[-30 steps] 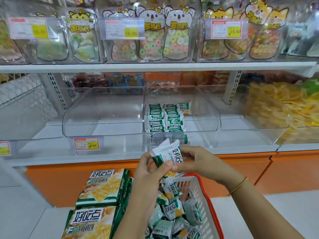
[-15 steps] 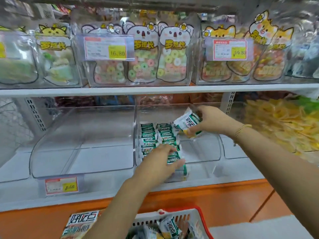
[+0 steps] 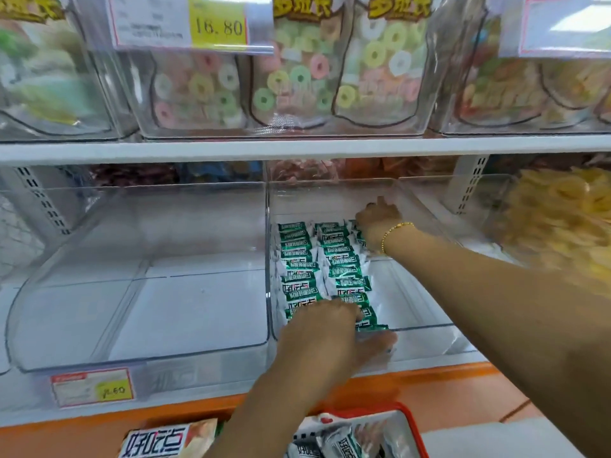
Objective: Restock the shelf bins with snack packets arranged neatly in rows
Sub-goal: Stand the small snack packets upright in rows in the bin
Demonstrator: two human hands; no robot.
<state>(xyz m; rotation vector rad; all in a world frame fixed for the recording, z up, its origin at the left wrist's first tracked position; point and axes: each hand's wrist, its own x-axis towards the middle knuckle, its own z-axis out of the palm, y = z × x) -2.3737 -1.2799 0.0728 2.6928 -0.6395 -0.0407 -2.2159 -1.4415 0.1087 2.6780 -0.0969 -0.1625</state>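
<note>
Since half a second ago the right hand has gone deeper into the clear plastic shelf bin, from mid-bin to its back wall, and the packet it carried no longer shows. Its back faces the camera and its fingers are hidden, so I cannot tell whether it grips anything; a gold bead bracelet circles its wrist. Just left of that hand begin the green-and-white snack packets, two full rows running toward the front, with a short third row starting under the hand itself. The left hand lies flat, fingers spread, on the front end of those rows, holding nothing. Below it, a red plastic basket holds more such packets
</note>
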